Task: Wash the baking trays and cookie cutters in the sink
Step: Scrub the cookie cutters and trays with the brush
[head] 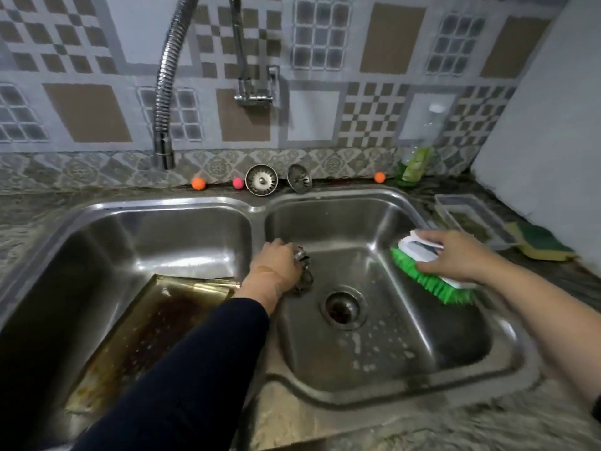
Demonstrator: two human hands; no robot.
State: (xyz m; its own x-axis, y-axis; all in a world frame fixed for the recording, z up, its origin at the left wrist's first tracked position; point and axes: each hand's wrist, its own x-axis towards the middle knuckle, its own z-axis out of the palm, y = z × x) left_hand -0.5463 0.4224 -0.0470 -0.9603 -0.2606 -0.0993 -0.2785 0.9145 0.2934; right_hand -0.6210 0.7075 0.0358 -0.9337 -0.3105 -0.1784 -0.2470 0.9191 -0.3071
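A stained, browned baking tray [153,323] leans in the left basin of the steel double sink [260,208]. My left hand [276,268] reaches into the right basin near the divider and grips several metal cookie cutters [304,271]. My right hand [455,255] holds a white scrub brush with green bristles [429,275] at the right basin's right rim. Soap suds lie on the right basin's floor around the open drain [343,309].
A flexible faucet hose [164,102] hangs over the left basin. Two sink strainers [261,180], small orange and pink balls and a green soap bottle [414,164] line the back ledge. A clear dish [471,219] and a yellow-green sponge [543,245] sit on the right counter.
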